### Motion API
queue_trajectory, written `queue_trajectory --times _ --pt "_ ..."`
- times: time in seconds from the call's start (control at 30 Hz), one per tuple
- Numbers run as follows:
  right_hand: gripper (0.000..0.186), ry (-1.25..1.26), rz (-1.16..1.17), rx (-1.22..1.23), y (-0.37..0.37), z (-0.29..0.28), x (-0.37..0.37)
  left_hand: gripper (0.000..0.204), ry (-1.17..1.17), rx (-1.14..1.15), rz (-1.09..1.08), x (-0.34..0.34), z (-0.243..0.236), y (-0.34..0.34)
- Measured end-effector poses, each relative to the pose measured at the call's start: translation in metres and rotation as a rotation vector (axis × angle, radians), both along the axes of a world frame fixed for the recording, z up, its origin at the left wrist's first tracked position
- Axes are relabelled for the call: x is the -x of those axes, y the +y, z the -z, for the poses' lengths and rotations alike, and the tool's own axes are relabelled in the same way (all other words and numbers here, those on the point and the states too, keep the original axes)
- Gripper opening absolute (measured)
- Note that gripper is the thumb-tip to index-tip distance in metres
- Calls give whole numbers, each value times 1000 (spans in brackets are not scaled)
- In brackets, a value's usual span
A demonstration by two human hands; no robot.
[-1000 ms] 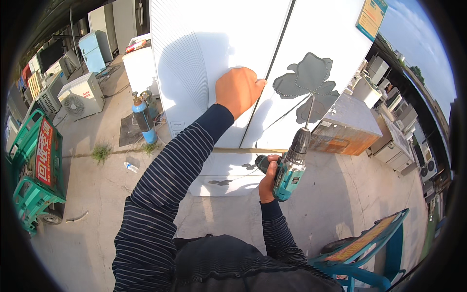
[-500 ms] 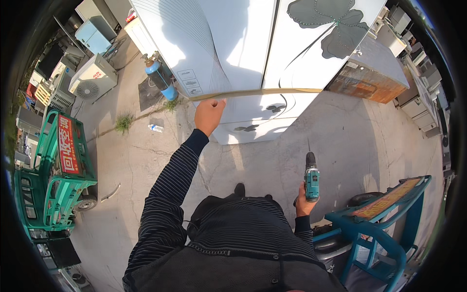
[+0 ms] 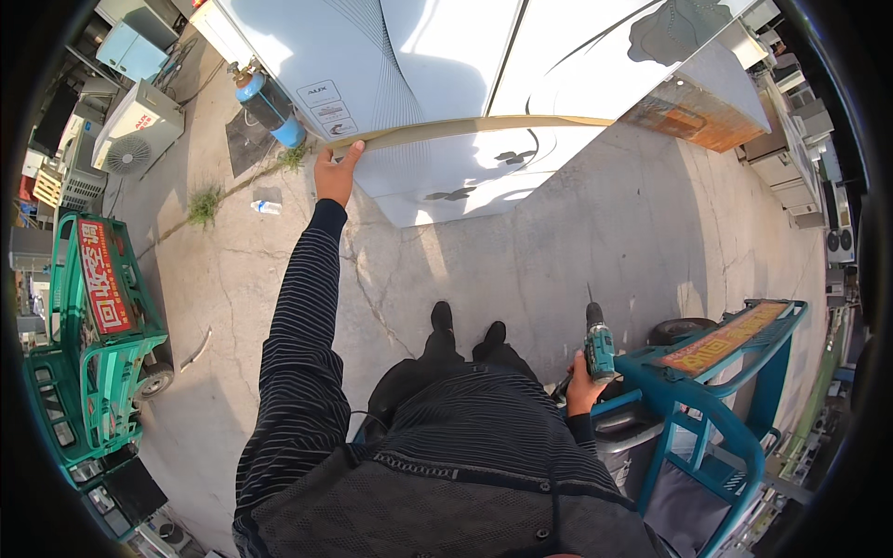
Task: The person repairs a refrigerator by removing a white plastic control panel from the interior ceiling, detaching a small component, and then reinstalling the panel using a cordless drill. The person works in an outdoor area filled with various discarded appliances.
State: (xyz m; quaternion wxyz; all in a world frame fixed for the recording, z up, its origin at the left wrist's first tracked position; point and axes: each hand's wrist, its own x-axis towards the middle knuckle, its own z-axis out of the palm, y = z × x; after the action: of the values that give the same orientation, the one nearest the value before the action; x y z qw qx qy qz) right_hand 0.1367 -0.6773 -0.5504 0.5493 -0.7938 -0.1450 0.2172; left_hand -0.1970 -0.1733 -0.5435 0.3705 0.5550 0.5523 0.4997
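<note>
A tall white refrigerator (image 3: pixel 446 84) with a grey flower pattern stands in front of me. A tan strip (image 3: pixel 502 123) runs across it, below the upper doors. My left hand (image 3: pixel 336 173) is at the strip's left end, thumb and fingers closed on it near the refrigerator's left edge. The fingertips are partly hidden. Low on my right, my right hand (image 3: pixel 583 386) is wrapped round the handle of a teal and black cordless drill (image 3: pixel 600 346). Its long thin bit points away from me, apart from the refrigerator.
A blue gas cylinder (image 3: pixel 268 109) stands left of the refrigerator, near a plastic bottle (image 3: pixel 266 206). A green cargo tricycle (image 3: pixel 116 325) is at left, a teal vehicle frame (image 3: pixel 707 391) close on my right. A rusty metal cabinet (image 3: pixel 693 110) stands at far right.
My left hand has moved left along the strip to its end and now grips there. The view has shifted, bringing more of my legs in. The drill stays in my right hand.
</note>
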Motion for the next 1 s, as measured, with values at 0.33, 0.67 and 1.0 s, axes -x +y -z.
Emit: queue_trajectory --times 0.33,0.67,1.0 --pt "15 81 -16 24 -8 2 4 57 -139 230 -207 -24 9 -166" --pt "17 135 -234 131 13 17 -17 52 -267 391 -140 -56 -23 -276" --pt "27 -190 -703 542 25 -8 -26 53 -288 374 -170 -39 -11 -223"
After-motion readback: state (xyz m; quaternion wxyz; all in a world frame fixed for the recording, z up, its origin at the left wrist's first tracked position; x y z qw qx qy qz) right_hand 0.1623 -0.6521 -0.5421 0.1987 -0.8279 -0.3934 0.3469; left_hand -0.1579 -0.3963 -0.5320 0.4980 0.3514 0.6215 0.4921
